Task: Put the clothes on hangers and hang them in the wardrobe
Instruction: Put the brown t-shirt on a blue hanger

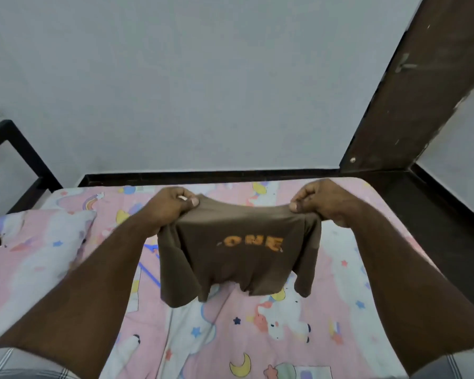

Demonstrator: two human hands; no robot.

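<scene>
A small brown T-shirt (pixel 238 258) with orange letters "ONE" hangs in the air above the bed. My left hand (pixel 173 206) grips its left shoulder and my right hand (pixel 320 201) grips its right shoulder, both with curled fingers, stretching the top edge between them. The sleeves and hem droop down towards the sheet. A blue hanger (pixel 149 266) lies on the bed under the shirt, mostly hidden by it and by my left forearm. No wardrobe is in view.
The bed has a pink cartoon-print sheet (pixel 230 332) and a matching pillow (pixel 41 236) at the left. A dark bed frame (pixel 208 177) runs along the far side by a pale wall. A dark brown door (pixel 411 86) stands at the right.
</scene>
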